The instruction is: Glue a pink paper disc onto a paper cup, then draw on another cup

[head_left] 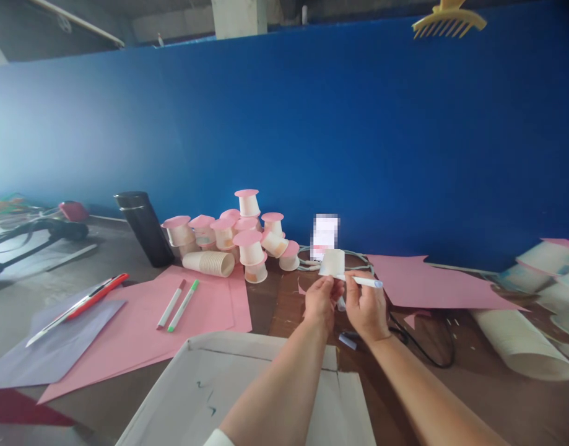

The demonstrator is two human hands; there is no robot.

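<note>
My left hand is closed on a small white paper cup, whose upper part shows above the fingers. The rest of the cup is partly hidden by both hands. In my right hand is a white marker with a bluish end, pinched between the fingers and lying across the lower part of the cup. Its tip is hard to make out. A loose pale blue pen cap lies on the brown table just below my hands. Behind the cup a lit phone stands upright.
Stacked paper cups with pink discs stand left of the phone. Nearby are a black flask, pink sheets with two markers, a utility knife and a white board. A pink sheet and nested cups lie right.
</note>
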